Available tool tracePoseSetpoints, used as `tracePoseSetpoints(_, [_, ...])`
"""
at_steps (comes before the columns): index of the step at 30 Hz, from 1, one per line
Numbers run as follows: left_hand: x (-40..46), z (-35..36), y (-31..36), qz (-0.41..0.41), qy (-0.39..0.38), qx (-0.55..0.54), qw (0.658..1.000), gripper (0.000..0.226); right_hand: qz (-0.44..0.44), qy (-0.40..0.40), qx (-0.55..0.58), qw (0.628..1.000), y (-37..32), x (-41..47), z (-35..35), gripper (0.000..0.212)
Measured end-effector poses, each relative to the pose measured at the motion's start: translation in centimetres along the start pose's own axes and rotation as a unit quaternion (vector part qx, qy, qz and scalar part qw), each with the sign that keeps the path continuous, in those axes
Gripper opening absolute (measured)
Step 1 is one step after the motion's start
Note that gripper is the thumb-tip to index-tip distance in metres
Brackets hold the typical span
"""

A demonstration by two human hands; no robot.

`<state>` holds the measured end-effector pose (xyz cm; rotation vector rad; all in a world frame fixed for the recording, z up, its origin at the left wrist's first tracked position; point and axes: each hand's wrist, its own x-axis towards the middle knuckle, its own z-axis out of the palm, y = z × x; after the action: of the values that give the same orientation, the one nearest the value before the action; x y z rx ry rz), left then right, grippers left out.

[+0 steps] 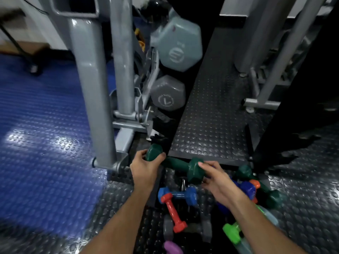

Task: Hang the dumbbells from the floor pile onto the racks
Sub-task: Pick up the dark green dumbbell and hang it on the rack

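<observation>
A dark green dumbbell (pixel 176 163) is held level just above the floor pile. My left hand (pixel 145 169) grips its left head and my right hand (pixel 215 178) grips its right head. Below lies the pile: a blue dumbbell (pixel 178 196), a red one (pixel 173 212), a bright green one (pixel 233 232), a purple one (pixel 172 247), another dark green one (pixel 245 171). Straight ahead stands the grey rack (pixel 145 99), with two grey hex dumbbells (pixel 177 44) (pixel 167 93) hanging on it.
Thick grey machine posts (pixel 89 88) rise at the left, close to my left hand. A blue studded mat (pixel 40 134) covers the floor on the left, a black studded mat (pixel 214 116) ahead. A second grey frame (pixel 262 103) stands at the right.
</observation>
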<state>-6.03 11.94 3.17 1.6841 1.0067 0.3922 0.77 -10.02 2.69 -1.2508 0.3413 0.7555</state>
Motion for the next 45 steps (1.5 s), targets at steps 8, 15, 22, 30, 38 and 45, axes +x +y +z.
tracePoseSetpoints(8, [3.8, -5.7, 4.1, -0.030, 0.071, -0.032, 0.997, 0.075, -0.014, -0.089, -0.075, 0.993, -2.2, -3.6, 7.4, 0.035])
tracePoseSetpoints(15, [8.7, -7.1, 9.1, -0.002, 0.050, -0.125, 0.991, 0.092, -0.060, -0.102, -0.050, 0.992, -3.5, -4.3, 13.1, 0.033])
tracePoseSetpoints(22, [14.7, -4.9, 14.6, 0.089, -0.058, -0.130, 0.986, 0.068, -0.076, -0.097, 0.035, 0.992, -4.3, -1.5, 17.6, 0.050])
tracePoseSetpoints(30, [18.2, 0.0, 16.9, 0.083, -0.144, -0.071, 0.984, 0.063, -0.080, -0.033, 0.109, 0.990, -5.1, 1.1, 18.0, 0.052])
tracePoseSetpoints(38, [18.1, 0.9, 17.8, 0.039, -0.176, -0.119, 0.976, 0.038, -0.032, -0.078, 0.197, 0.977, -6.4, 1.1, 17.5, 0.057])
tracePoseSetpoints(45, [17.7, 0.8, 18.3, 0.007, -0.226, -0.147, 0.963, 0.032, 0.015, -0.117, 0.271, 0.955, -5.6, 0.3, 18.1, 0.067])
